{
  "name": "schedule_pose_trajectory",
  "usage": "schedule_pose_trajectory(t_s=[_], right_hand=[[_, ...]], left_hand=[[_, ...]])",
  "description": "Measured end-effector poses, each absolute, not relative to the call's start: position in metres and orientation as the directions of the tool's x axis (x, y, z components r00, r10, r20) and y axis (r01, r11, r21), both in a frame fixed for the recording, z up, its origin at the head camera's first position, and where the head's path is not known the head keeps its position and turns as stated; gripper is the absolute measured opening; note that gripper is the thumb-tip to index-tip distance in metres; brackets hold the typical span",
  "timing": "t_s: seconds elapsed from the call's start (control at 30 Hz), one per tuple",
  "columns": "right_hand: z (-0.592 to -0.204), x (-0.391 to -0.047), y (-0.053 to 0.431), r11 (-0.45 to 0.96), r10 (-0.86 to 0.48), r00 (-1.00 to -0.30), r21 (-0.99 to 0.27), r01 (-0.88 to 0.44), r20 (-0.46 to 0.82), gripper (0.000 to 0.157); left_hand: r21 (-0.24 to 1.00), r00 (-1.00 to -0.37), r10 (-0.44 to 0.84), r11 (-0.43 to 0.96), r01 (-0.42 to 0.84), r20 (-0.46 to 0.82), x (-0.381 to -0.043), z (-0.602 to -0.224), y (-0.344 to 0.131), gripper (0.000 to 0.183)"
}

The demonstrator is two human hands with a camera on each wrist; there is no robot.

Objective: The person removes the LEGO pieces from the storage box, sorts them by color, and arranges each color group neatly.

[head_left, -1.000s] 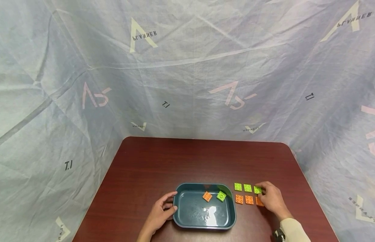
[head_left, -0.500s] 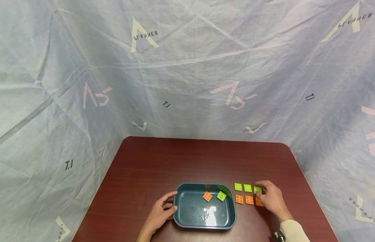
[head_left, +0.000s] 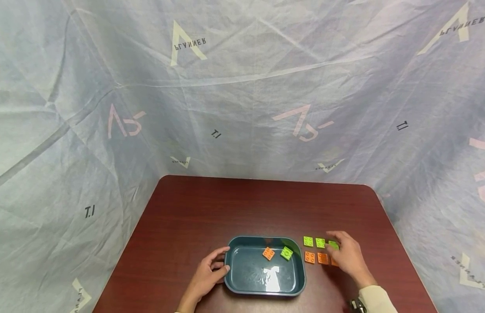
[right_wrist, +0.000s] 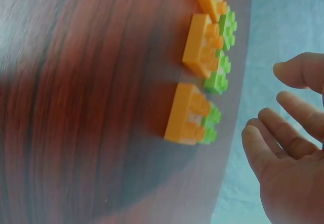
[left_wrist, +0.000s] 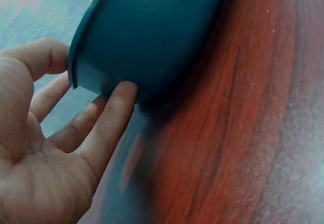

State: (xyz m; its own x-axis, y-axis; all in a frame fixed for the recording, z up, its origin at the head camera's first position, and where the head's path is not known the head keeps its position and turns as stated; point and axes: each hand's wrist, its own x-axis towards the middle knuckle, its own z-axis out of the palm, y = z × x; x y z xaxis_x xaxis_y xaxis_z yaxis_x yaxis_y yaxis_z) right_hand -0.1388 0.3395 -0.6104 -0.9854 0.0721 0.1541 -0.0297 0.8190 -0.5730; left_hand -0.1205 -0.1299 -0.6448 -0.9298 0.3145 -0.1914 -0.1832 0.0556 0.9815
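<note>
The dark teal tray [head_left: 242,293] stands on the table with one orange toy brick [head_left: 268,253] and one green toy brick [head_left: 287,253] inside. My left hand [head_left: 206,274] holds the tray's left end, with the thumb and a finger at the rim and fingers [left_wrist: 116,100] against the outer wall. Right of the tray lie two rows, three green bricks [head_left: 308,241] behind three orange bricks [head_left: 309,257]. Over the right end of these rows hovers my right hand [head_left: 349,255], fingers loosely bent and holding nothing. It partly hides the rightmost orange brick [right_wrist: 179,115].
Dark red wooden table top [head_left: 211,208] extends behind the tray and to both sides. Grey printed fabric [head_left: 242,121] hangs around its back and sides. A dark wristband [head_left: 358,305] sits at the right sleeve.
My right hand has shifted slightly left and away from the rightmost bricks, and its thumb has moved toward the middle ones. The left hand and tray have stayed in place.
</note>
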Motion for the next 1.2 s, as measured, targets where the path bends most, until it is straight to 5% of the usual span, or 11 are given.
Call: schedule_pose_trajectory(t_s=[0.87, 1.2], right_hand=[[-0.590, -0.131, 0.272, 0.753, 0.030, -0.965, -0.641, -0.149, 0.259, 0.045], [-0.591, -0.126, 0.240, 0.693, 0.019, -0.979, -0.708, -0.134, 0.205, 0.047]], left_hand=[[0.983, -0.931, 0.315, 0.052, -0.174, -0.182, -0.120, -0.646, -0.129, 0.057], [0.985, -0.935, 0.311, 0.056, -0.162, -0.171, -0.120, -0.647, -0.129, 0.058]])
